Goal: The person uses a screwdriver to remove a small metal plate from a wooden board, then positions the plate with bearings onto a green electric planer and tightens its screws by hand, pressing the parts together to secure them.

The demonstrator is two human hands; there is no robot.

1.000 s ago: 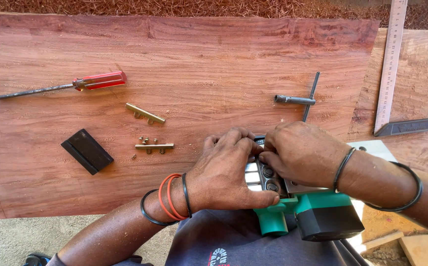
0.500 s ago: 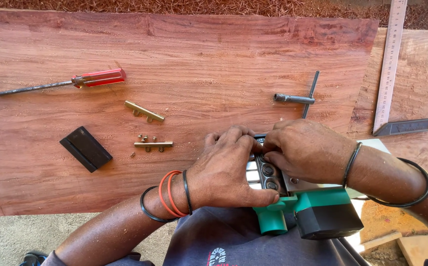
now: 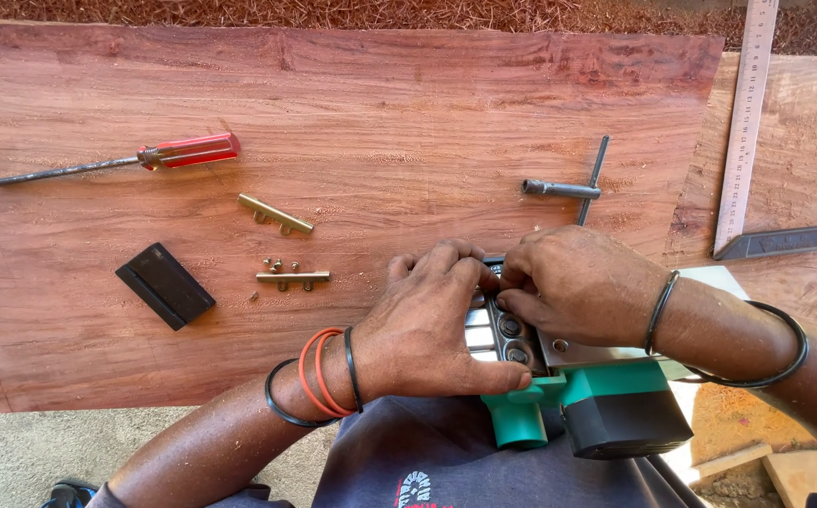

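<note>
Where board edge ends, both hands [image 3: 512, 310] grip planer [image 3: 587, 404] (overhanging).

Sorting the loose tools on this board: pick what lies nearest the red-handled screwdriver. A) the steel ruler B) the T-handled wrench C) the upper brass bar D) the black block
C: the upper brass bar lies just below and right of the red-handled screwdriver; the black block lies farther down.

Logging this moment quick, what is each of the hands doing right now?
Left hand: closed around the green and black electric planer, steadying it.
Right hand: fingertips pressed on the planer's metal blade area; anything pinched cannot be told.
</note>
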